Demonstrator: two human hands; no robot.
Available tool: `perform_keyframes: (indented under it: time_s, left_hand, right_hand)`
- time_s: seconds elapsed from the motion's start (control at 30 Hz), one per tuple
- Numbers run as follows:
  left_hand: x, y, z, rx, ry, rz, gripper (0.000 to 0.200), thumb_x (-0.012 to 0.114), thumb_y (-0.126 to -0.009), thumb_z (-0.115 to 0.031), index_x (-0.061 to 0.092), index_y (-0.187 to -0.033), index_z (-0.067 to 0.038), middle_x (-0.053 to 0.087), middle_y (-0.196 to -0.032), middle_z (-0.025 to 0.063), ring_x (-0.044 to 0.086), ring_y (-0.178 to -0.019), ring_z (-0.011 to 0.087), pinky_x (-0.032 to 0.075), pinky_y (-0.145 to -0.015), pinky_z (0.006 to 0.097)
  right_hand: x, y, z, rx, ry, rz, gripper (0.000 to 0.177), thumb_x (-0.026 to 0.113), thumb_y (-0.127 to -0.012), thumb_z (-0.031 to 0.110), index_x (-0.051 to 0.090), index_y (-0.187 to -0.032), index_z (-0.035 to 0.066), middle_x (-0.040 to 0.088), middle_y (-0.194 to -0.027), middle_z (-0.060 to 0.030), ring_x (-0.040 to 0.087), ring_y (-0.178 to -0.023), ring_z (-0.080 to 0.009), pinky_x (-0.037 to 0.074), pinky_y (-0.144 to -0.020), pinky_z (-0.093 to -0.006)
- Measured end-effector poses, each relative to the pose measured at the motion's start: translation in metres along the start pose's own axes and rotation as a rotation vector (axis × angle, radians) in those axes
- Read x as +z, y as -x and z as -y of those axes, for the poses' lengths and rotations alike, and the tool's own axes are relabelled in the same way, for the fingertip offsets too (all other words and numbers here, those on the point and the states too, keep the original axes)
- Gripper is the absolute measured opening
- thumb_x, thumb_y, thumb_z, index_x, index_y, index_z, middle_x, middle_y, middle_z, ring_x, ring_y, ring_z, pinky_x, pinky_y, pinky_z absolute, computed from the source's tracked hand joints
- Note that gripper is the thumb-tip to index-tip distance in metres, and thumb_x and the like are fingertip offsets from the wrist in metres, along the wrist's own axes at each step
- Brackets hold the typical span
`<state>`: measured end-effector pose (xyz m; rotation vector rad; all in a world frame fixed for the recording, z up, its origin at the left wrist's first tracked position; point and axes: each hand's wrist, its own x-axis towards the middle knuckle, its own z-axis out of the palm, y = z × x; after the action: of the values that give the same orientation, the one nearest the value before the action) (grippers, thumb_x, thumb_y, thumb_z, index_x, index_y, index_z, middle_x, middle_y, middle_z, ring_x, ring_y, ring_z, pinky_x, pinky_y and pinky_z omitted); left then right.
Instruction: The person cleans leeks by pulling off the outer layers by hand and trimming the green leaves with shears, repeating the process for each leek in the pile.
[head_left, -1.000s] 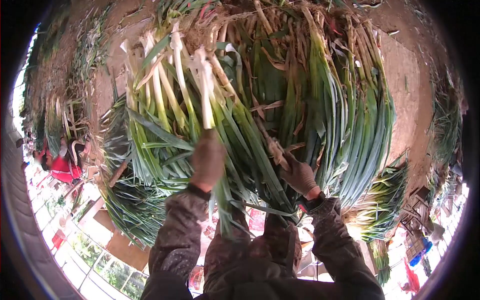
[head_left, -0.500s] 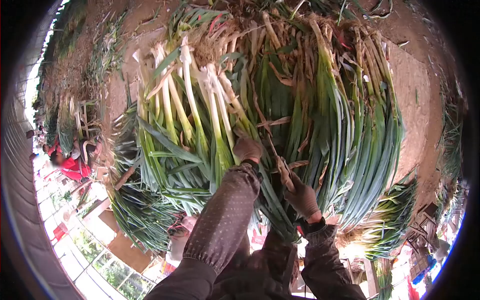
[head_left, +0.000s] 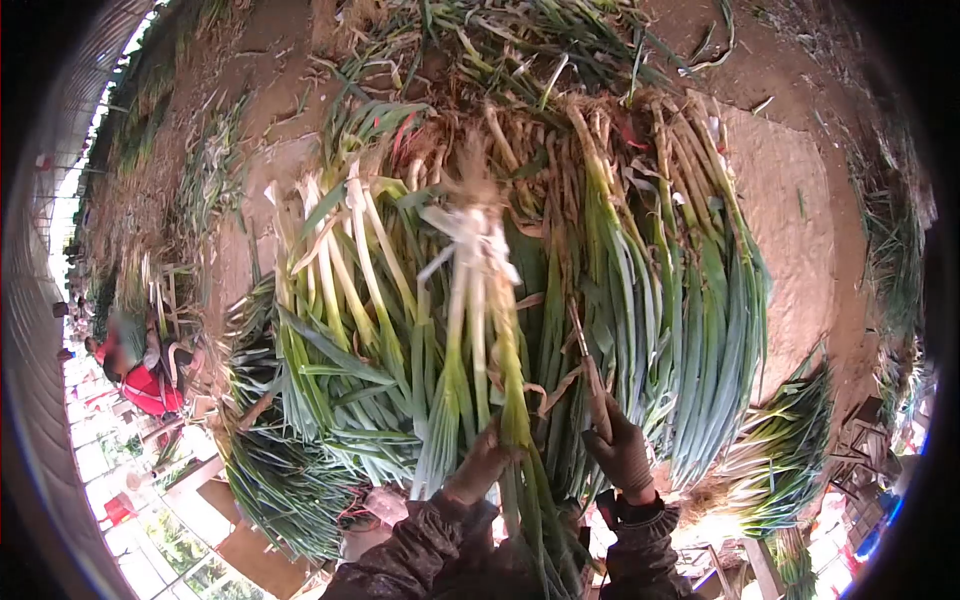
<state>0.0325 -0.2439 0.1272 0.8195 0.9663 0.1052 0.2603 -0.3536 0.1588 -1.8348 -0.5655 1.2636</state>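
My gloved left hand (head_left: 484,462) is closed round the green part of a few long green onions (head_left: 512,400). Their white ends and roots point away from me, and their leaves hang down toward my lap. In my gloved right hand (head_left: 620,455), closed as well, is a narrow brownish strip (head_left: 592,375) with a paler, pointed far end; I cannot tell whether it is a knife or a dried leaf. Under and around both hands lies a broad heap of green onions (head_left: 690,330), roots at the far side, leaves toward me.
More green onions lie in a pile (head_left: 280,480) at the left and a bundle (head_left: 785,450) at the right. Loose leaves and stalks (head_left: 540,50) litter the ground beyond the heap. A person in red (head_left: 152,388) is at the far left.
My left hand has drawn back toward me, bringing the green onions up off the heap. My right hand has moved slightly right and down, still closed on the strip.
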Motion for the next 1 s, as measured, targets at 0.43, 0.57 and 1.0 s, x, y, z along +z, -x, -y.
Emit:
perform_keyframes:
  time_s: [0.43,0.57,1.0]
  left_hand:
    - [-0.008,0.021,-0.003,0.202,-0.243,-0.152,0.072,0.067,-0.089,-0.014,0.041,-0.156,-0.004,0.056,-0.14,0.0118,0.056,-0.122,0.0209,0.049,-0.1,0.0346]
    - [-0.007,0.024,0.072,-0.041,-0.175,-0.132,0.057,0.067,-0.091,-0.013,0.047,-0.142,0.002,0.058,-0.123,0.011,0.054,-0.112,0.0198,0.047,-0.097,0.0363]
    - [0.015,0.001,0.094,0.086,-0.336,-0.189,0.032,0.061,-0.103,-0.026,0.057,-0.116,0.003,0.065,-0.098,0.0164,0.062,-0.091,0.0243,0.05,-0.084,0.0385]
  right_hand:
    - [0.015,0.019,-0.029,-0.209,0.152,-0.061,0.067,0.071,-0.088,0.019,0.048,-0.15,0.012,0.071,-0.108,-0.0237,0.073,-0.104,-0.0396,0.057,-0.085,-0.04]
    - [0.023,0.054,-0.002,0.197,0.251,0.1,0.062,0.069,-0.089,0.02,0.05,-0.147,0.01,0.069,-0.114,-0.0279,0.068,-0.108,-0.0451,0.057,-0.085,-0.0425]
    - [0.033,0.146,-0.02,0.206,0.6,0.189,0.063,0.064,-0.097,0.044,0.045,-0.151,0.018,0.069,-0.07,-0.0202,0.068,-0.062,-0.042,0.051,-0.054,-0.0518]
